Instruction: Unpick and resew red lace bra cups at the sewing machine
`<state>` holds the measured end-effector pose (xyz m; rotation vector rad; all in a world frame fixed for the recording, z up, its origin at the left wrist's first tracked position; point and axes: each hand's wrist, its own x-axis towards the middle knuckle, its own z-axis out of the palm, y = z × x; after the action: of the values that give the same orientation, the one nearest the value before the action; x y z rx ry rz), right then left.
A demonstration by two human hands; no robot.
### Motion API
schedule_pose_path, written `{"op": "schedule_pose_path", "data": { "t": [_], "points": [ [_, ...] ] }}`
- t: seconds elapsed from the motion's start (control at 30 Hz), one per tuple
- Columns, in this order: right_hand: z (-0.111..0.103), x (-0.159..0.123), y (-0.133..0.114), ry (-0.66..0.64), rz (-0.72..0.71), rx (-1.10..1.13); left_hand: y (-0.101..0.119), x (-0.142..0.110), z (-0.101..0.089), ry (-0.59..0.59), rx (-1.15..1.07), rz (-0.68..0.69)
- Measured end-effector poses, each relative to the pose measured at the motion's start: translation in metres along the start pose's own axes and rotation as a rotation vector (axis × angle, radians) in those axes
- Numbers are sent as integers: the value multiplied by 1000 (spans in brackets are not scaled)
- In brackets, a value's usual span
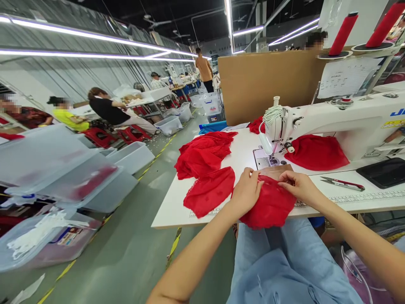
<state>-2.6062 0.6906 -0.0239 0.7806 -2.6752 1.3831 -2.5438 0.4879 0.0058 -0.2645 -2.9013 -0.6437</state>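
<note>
Both hands are pinching the red lace piece [268, 204] at the bench [171, 211] edge — left hand [248, 190] and right hand [299, 183] gripping its top edge, the needle plate [268, 160] lying just beyond.

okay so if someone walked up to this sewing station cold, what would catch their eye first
Most likely the bright red lace fabric that the left hand and right hand pinch at the near edge of the white table, just in front of the white sewing machine. More red pieces lie piled to its left, and two red thread cones stand above the machine.
</note>
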Motion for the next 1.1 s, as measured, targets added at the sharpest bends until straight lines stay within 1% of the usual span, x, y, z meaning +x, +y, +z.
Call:
{"op": "schedule_pose_path", "data": {
  "t": [0.03,0.1,0.13,0.2,0.27,0.33,0.4,0.57,0.73,0.8,0.9,1.03,1.1],
  "points": [
    [1,-1,-1,-4,-7,24,-4,9,-1,2,-55,36],
    [1,-4,-2,-9,-13,67,-9,27,-1,-67,-172,95],
    [1,-5,-3,-7,-12,84,-12,35,0,-109,-228,109],
    [-1,-5,-3,0,-6,117,-14,46,3,-148,-338,101],
    [-3,-5,-4,29,3,148,-14,51,6,-185,-476,55],
    [-4,-4,-3,81,12,193,-14,51,8,-239,-615,10],
    [-6,-3,-2,131,18,251,-14,48,10,-251,-697,0],
    [-5,-2,0,186,32,357,-15,45,13,-183,-778,-32],
    [-3,2,2,176,60,428,-14,45,11,-115,-788,-48],
    [-1,5,3,153,37,400,-14,44,10,-123,-813,-48],
    [4,8,3,166,-15,304,-12,44,11,-183,-838,-46],
    [7,10,-3,213,-24,293,-15,44,17,-224,-756,-19],
    [6,10,-6,209,-40,285,-17,43,19,-205,-701,25]
  ]
}}
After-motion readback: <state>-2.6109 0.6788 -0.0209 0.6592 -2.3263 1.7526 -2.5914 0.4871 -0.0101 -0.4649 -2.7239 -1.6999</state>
